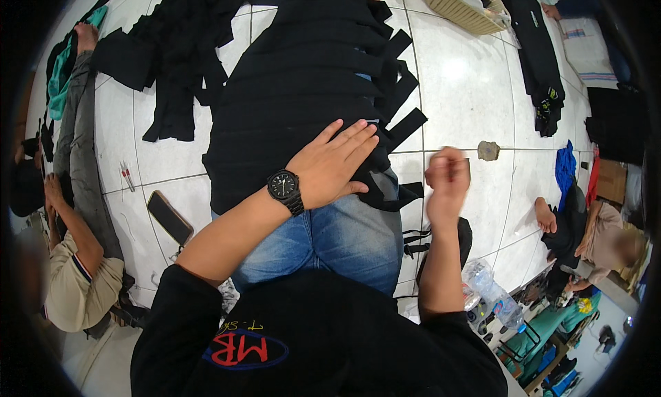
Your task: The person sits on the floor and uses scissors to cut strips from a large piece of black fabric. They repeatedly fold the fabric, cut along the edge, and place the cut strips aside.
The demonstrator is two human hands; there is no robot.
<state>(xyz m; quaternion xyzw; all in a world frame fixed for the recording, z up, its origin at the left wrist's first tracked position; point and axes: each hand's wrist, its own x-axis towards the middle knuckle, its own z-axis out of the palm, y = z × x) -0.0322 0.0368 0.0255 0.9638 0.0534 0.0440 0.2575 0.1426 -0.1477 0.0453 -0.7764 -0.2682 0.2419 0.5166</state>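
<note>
My left hand (337,164), with a black wristwatch (286,190) on its wrist, lies flat with fingers spread on a stack of black fabric pieces (303,80) draped over my blue-jeaned legs (337,238). Black straps stick out from the stack's right side. My right hand (447,180) is raised beside the stack with fingers pinched together; it is blurred, and whatever it holds is too small to make out.
A black phone (169,218) and a small red-handled tool (127,175) lie on the white tiled floor at left. More black cloth (172,59) lies beyond. A wicker basket (458,8) is far right. Other people sit at left (76,273) and right (592,232). A plastic bottle (492,294) lies near me.
</note>
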